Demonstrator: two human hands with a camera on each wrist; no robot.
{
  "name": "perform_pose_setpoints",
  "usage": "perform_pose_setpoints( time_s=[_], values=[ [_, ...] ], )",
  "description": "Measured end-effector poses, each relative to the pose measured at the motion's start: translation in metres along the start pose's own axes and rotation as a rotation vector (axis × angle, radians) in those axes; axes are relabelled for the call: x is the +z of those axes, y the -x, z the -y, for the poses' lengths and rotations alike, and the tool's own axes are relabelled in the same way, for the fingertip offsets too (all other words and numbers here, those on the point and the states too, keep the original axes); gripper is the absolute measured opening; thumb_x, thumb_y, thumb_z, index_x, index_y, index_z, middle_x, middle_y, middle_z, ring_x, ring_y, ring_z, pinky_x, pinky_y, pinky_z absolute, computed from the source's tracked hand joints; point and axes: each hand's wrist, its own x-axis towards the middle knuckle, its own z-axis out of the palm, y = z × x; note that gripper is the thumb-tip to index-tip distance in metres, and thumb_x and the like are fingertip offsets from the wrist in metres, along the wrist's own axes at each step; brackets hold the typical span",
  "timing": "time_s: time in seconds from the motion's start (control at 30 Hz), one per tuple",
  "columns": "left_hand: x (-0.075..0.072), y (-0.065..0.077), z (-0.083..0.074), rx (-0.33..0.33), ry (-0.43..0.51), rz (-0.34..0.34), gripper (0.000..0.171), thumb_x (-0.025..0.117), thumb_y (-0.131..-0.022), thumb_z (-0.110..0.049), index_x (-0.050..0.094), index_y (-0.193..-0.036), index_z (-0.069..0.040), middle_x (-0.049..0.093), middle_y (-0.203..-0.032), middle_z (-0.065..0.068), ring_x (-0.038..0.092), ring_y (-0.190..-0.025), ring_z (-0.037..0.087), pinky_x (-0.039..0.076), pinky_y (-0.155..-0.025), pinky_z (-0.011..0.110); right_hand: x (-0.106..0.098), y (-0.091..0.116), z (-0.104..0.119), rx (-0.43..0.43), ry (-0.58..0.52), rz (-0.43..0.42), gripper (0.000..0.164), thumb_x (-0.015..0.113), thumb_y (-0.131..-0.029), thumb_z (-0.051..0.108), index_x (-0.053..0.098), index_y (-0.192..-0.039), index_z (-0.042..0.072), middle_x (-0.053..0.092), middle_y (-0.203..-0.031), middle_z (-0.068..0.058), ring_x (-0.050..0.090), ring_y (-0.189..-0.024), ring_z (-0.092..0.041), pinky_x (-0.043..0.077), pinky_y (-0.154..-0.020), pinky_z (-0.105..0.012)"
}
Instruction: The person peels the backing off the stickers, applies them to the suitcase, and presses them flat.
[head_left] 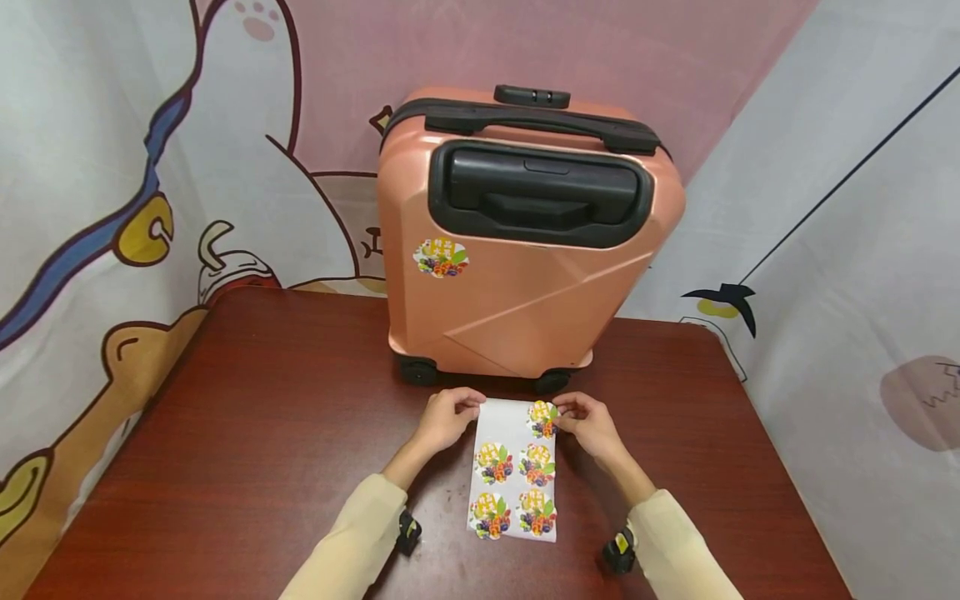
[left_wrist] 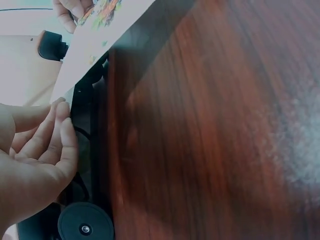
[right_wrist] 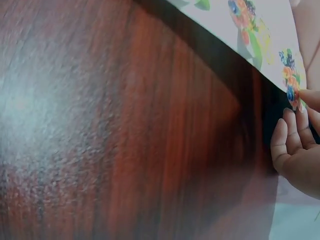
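Observation:
A white sticker sheet (head_left: 504,425) with several round fruit-printed stickers is held up between both hands above the table. Its upper left spot is bare. The left hand (head_left: 448,418) pinches the sheet's top left corner; in the left wrist view its thumb and fingertips meet on the white edge (left_wrist: 70,70). At the top right corner the right hand (head_left: 588,423) pinches the sheet beside the upper sticker (head_left: 542,418), thumb in front and fingers behind in the right wrist view. One matching sticker (head_left: 441,257) is on the front of a pink suitcase (head_left: 510,308).
The suitcase stands upright at the back of the brown wooden table (head_left: 285,417), on black wheels (head_left: 417,370), its black handle (head_left: 551,212) pushed down. A patterned cloth (head_left: 322,100) hangs behind and at both sides. Black wrist cameras (head_left: 619,550) sit under the sleeves.

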Motion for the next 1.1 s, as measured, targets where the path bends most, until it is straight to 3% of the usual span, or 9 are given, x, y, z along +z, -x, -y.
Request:
perform_pose_setpoints(
  time_s=[0.37,0.73,1.1],
  values=[
    [-0.003,-0.001,-0.007,0.022,-0.024,-0.095,0.008,0.065,-0.081,-0.002,0.069,-0.088,-0.006,0.067,-0.079,0.002,0.061,-0.072,0.015,0.048,-0.067,0.026,-0.001,0.001,0.012,-0.038,0.042,-0.036,0.022,0.065,-0.077,-0.009,0.061,-0.098,-0.007,0.056,-0.082,-0.013,0.051,-0.069,-0.014,0.048,-0.06,-0.029],
    [-0.003,-0.001,-0.013,0.034,0.056,-0.092,0.009,0.066,-0.08,0.001,0.068,-0.088,-0.003,0.067,-0.076,0.006,0.062,-0.062,0.013,0.049,-0.057,0.021,0.001,0.019,0.051,-0.052,0.07,-0.077,0.018,0.062,-0.078,-0.012,0.059,-0.096,-0.012,0.056,-0.084,-0.023,0.052,-0.072,-0.018,0.044,-0.06,-0.02],
    [-0.003,-0.001,-0.015,0.035,0.117,-0.105,0.011,0.066,-0.078,0.005,0.067,-0.089,0.001,0.065,-0.076,0.01,0.063,-0.062,0.016,0.049,-0.055,0.02,0.003,0.022,0.055,-0.058,0.063,-0.106,0.016,0.061,-0.078,-0.012,0.059,-0.094,-0.014,0.056,-0.082,-0.022,0.052,-0.072,-0.018,0.043,-0.059,-0.018]
  ],
)
